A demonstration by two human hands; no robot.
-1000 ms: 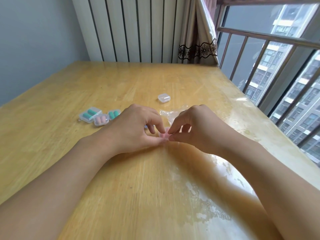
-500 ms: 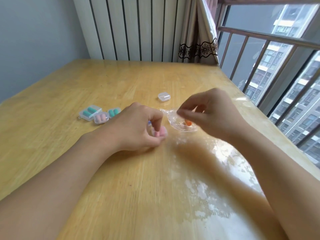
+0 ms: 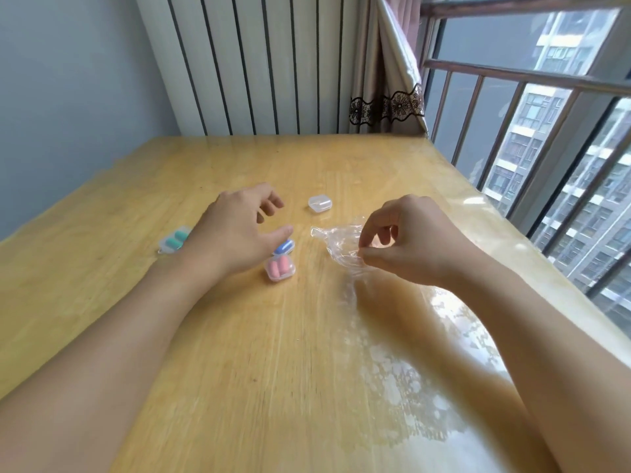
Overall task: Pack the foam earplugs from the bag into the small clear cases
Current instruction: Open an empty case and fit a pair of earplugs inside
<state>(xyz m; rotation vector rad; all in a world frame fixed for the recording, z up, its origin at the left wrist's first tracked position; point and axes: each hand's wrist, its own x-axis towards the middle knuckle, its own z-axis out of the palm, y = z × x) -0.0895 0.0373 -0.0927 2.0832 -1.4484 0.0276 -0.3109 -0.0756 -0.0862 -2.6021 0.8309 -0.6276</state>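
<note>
A closed clear case with pink earplugs [image 3: 279, 268] lies on the wooden table [image 3: 307, 353], just below my left hand [image 3: 239, 233]. That hand hovers with relaxed fingers and holds nothing. Under its thumb peeks a case with blue earplugs [image 3: 285, 246]. Left of the wrist sits a case with teal earplugs [image 3: 174, 241]. An empty clear case [image 3: 320, 203] stands farther back. My right hand [image 3: 406, 240] pinches the crumpled clear bag [image 3: 338, 245] between thumb and fingers. What the bag holds is hidden.
The table's right edge [image 3: 512, 233] runs along a window with metal railings [image 3: 512, 131]. A radiator [image 3: 256, 63] and a curtain [image 3: 386, 80] stand behind the far edge. A grey wall [image 3: 68, 97] is at the left.
My left hand let go of the pink case, which now lies on the table, and moved back and left. My right hand went to the bag and now pinches it.
</note>
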